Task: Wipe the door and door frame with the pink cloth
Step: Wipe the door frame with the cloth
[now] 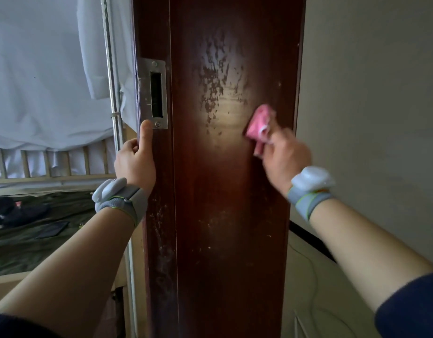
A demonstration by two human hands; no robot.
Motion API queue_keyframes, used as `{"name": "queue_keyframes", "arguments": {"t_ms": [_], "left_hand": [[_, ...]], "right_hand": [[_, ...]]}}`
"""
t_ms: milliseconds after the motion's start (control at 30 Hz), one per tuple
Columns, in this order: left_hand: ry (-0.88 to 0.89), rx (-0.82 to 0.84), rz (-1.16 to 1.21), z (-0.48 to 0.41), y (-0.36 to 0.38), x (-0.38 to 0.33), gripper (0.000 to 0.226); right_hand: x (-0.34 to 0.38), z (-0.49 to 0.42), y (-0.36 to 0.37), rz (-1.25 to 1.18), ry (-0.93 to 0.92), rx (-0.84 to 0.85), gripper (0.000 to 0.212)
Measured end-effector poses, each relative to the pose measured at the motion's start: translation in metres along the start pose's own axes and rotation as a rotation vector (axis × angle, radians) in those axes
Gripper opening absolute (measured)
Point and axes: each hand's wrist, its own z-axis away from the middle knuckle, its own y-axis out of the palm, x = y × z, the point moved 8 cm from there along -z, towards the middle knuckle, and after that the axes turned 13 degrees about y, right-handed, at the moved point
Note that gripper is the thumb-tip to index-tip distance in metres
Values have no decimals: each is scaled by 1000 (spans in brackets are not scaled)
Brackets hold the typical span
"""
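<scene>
Gripped the bunched pink cloth [258, 123] in the blurred right hand [283, 152], fingers curled round it, and pressed it to the dark brown door frame [222, 215] just beside a pale smeared patch [229, 111]. Clasped the frame's left edge with the left hand [135, 159], thumb upright, tip at the lower corner of the metal strike plate [153, 93]. Wore grey wristbands [122, 201] on both wrists.

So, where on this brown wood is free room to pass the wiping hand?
Free: the door frame face below the hands, and the strip between strike plate and pink cloth. Crowded: the left edge, where the left hand grips under the plate.
</scene>
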Motion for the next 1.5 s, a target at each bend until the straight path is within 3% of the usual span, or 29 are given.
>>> {"name": "queue_keyframes", "arguments": {"t_ms": [200, 233, 367, 400, 533, 700, 733, 833, 900, 1167, 1333, 1500], "left_hand": [[-2, 8, -37, 2, -2, -3, 63], [-5, 12, -46, 2, -2, -3, 62], [-8, -6, -26, 2, -1, -1, 63], [-11, -14, -26, 2, -1, -1, 64], [-11, -32, -49, 2, -2, -2, 65], [21, 25, -146, 3, -4, -7, 68], [33, 25, -152, 2, -4, -7, 69], [40, 10, -152, 2, -4, -6, 68], [36, -5, -145, 2, -3, -3, 67], [13, -13, -131, 0, -3, 1, 71], [21, -18, -131, 0, -3, 1, 70], [12, -26, -131, 0, -2, 3, 71]], "right_hand": [[44, 80, 32, 58, -610, 257, 61], [40, 69, 28, 57, -578, 267, 61], [-32, -4, -1, -20, 65, 116, 48], [-44, -4, -3, -3, 125, 62, 49], [-28, 50, 20, -50, -22, 71, 58], [10, 95, 30, 28, -486, 262, 59], [6, 84, 26, 37, -464, 250, 57], [-47, 30, 7, -7, -1, 135, 50], [-68, 28, 2, -7, 133, 60, 50], [-11, 112, 34, 53, -400, 251, 71], [-74, 56, 10, 32, 40, 200, 64], [-58, 118, 35, 63, -151, 223, 58]]}}
